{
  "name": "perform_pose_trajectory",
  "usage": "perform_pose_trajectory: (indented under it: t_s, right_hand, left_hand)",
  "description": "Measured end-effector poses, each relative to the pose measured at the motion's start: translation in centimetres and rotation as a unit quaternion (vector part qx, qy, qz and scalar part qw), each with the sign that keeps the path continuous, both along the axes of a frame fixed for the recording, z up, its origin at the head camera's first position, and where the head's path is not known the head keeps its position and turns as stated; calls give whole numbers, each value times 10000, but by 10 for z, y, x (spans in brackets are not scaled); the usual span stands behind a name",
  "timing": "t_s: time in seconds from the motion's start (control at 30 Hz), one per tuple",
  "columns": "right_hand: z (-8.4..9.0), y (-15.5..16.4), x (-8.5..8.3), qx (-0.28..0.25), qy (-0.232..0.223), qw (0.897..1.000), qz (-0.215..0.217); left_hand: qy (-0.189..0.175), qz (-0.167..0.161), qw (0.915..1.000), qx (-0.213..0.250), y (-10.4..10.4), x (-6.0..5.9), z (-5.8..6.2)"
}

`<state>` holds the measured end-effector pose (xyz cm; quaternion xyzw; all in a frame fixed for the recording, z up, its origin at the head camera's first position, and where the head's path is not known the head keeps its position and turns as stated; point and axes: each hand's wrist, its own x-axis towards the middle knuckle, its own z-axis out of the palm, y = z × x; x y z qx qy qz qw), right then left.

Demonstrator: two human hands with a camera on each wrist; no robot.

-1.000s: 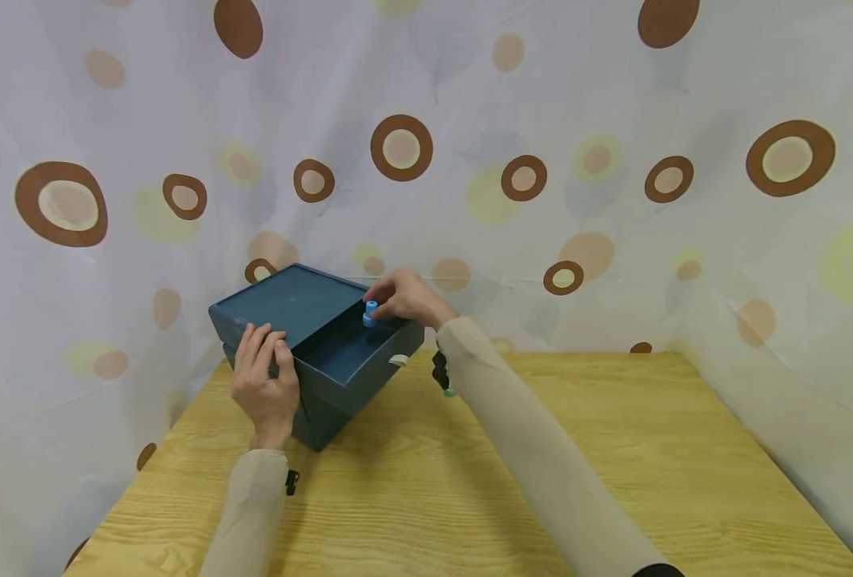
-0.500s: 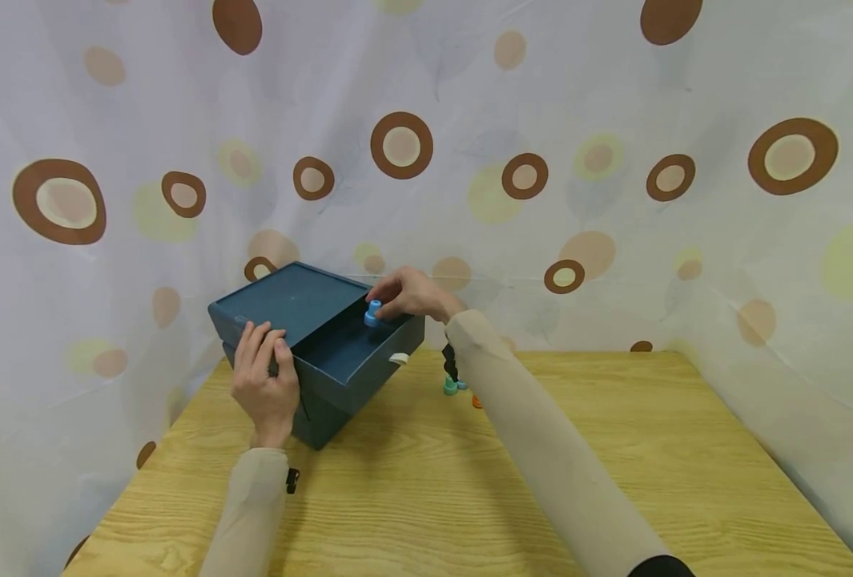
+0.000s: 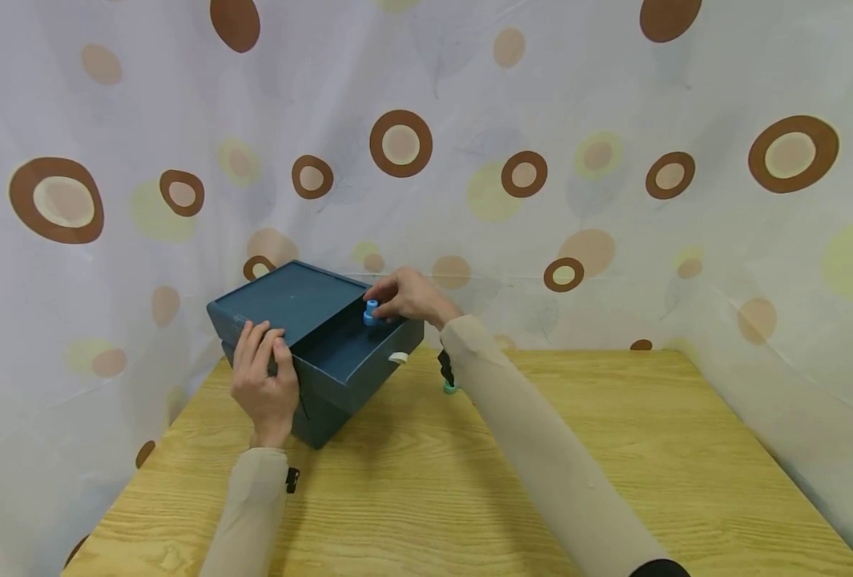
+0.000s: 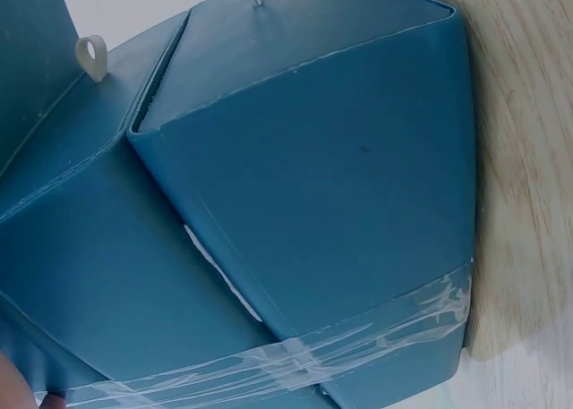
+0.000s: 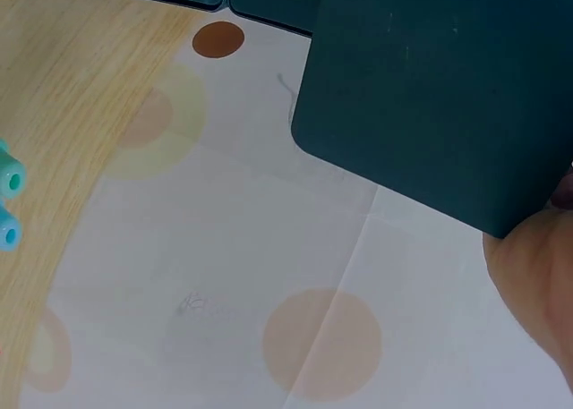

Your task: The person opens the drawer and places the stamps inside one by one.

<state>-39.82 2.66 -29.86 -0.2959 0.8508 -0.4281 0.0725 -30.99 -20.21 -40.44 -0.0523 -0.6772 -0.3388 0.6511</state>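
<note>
A dark blue two-tier drawer box (image 3: 292, 303) stands at the left of the table, its upper drawer (image 3: 339, 357) pulled out. My left hand (image 3: 263, 393) rests on the box's near upper edge, fingers lying over the top; only a sliver of it shows at the lower left of the left wrist view. My right hand (image 3: 412, 296) reaches over the drawer's far end and pinches a small blue stepped peg (image 3: 371, 312) between thumb and fingers, inside the drawer opening. In the right wrist view the drawer's end wall (image 5: 430, 105) hides the fingertips and peg.
On the wooden table (image 3: 541, 449) a green peg (image 3: 451, 387) shows beside the right sleeve; a blue peg (image 5: 9, 230) lies near it in the right wrist view. A white loop pull (image 3: 398, 358) sticks out from the drawer front. A patterned curtain (image 3: 440, 80) hangs behind.
My right hand shifts slightly right, then back left, still pinching the blue peg over the drawer. Pegs behind the sleeve came briefly into view. My left hand keeps its place.
</note>
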Motion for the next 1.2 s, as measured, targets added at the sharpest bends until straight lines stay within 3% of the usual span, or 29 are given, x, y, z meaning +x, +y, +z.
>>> perform_pose_trajectory:
  t_s: [0.23, 0.73, 1.0, 1.2]
  right_hand:
    - [-2, -3, 0, 164, 219, 9996, 45]
    - [-2, -4, 2, 151, 183, 9997, 18]
    - [-1, 0, 3, -110, 18, 9999, -32]
    - [-2, 4, 2, -827, -48, 9962, -271]
  left_hand:
    - [11, 19, 10000, 19, -1, 0, -1]
    - [5, 14, 10000, 15, 0, -1, -1]
    - [-36, 68, 10000, -8, 2, -1, -1]
    - [-38, 101, 9999, 20, 1, -1, 0]
